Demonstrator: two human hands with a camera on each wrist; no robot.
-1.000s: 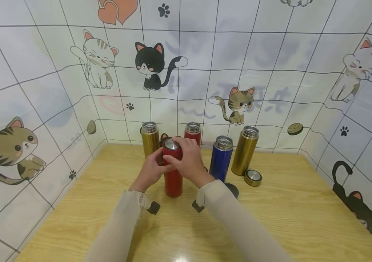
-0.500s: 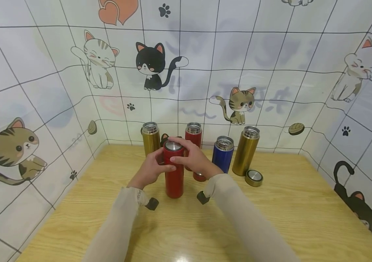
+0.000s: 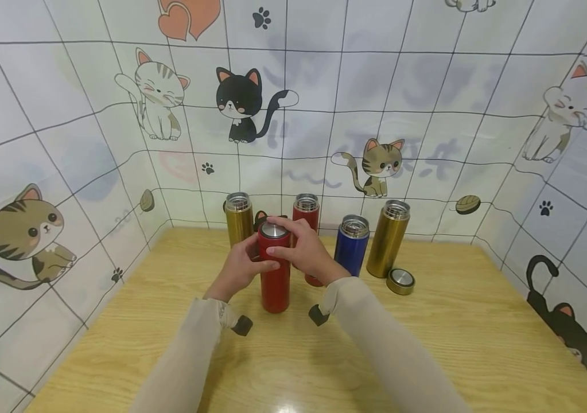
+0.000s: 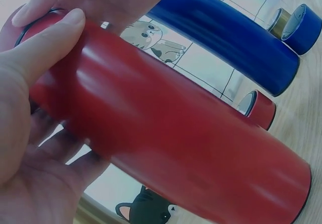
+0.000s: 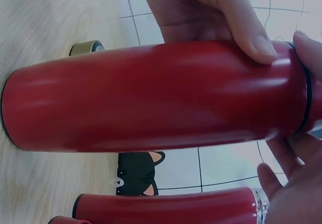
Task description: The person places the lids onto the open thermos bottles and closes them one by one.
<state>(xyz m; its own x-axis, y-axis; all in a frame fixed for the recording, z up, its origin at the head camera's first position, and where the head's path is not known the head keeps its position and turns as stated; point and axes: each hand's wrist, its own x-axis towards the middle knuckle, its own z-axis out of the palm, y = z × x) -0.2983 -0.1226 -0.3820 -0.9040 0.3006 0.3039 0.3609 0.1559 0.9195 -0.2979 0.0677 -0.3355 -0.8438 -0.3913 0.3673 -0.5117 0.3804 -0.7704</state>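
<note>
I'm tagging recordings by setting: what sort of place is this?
Probably a staged tabletop corner, not a working kitchen: a wood-grain table is enclosed by cat-print walls whose wavy grid suggests printed sheeting, and a capped red flask is handled among open flasks.

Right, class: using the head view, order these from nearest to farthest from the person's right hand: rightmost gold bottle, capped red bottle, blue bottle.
1. Capped red bottle: touching the right hand, mostly to that hand's left.
2. Blue bottle: standing open to the hand's right.
3. Rightmost gold bottle: farther right, beyond the blue one.
</note>
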